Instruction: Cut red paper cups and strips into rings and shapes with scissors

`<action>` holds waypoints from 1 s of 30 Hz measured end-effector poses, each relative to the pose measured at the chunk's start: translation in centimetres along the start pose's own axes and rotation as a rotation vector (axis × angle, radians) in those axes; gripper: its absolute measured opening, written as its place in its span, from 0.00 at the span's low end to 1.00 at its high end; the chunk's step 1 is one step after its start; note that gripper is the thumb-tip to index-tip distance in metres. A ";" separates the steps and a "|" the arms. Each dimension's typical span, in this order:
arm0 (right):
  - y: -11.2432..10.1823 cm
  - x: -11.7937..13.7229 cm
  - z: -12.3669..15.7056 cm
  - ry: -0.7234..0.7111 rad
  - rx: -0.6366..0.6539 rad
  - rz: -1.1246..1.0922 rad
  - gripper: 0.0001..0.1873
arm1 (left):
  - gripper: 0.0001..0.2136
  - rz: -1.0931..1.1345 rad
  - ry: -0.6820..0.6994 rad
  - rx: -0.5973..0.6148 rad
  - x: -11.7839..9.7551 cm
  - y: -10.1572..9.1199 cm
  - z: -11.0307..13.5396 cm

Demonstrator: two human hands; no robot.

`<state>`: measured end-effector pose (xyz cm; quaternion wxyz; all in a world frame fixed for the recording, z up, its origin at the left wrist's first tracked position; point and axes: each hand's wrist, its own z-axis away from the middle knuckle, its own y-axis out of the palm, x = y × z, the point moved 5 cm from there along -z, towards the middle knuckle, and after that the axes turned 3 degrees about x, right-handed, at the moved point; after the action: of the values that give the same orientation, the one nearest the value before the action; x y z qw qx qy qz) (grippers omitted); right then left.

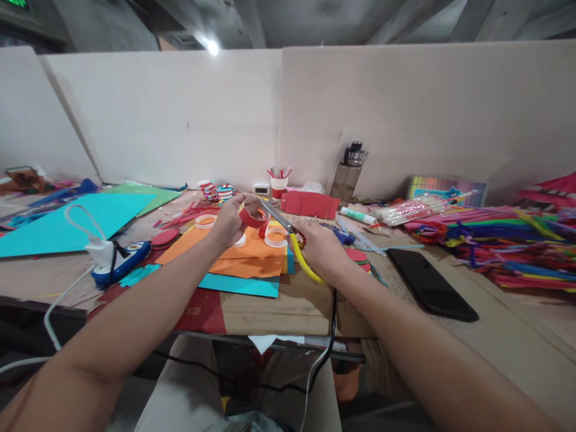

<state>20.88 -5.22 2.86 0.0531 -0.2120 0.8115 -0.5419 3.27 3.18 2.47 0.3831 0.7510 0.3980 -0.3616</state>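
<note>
Pinched in the fingers of my left hand (231, 221) is a red paper ring (252, 219), held above the orange paper sheets (247, 265). My right hand (318, 245) grips yellow-handled scissors (279, 218), whose blades point up and left to the ring's right edge. From here I cannot tell whether the blades touch the ring. White paper rings (276, 236) lie on the orange sheets below, partly hidden by my hands. A turquoise sheet (254, 286) sticks out under the orange ones.
Right of my hands lie a black phone (431, 284), pipe cleaners (517, 240) and a glue stick (357, 216). A bottle (346, 180), red paper (310, 204) and a paper cup (279, 186) stand along the back. At left are a blue power strip (120, 264) and a large turquoise sheet (76, 219).
</note>
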 end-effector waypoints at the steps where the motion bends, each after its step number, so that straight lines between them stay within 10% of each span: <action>1: 0.0 0.0 0.0 0.007 0.006 0.004 0.13 | 0.14 -0.001 0.014 -0.014 -0.1 -0.1 0.0; 30: 0.8 -0.1 0.1 0.037 0.024 -0.026 0.18 | 0.13 -0.020 -0.074 0.161 0.9 0.8 0.5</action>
<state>20.78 -4.99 2.05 0.0336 -0.2120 0.8029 -0.5562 4.21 2.74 1.70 0.3322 0.7616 0.3606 -0.4238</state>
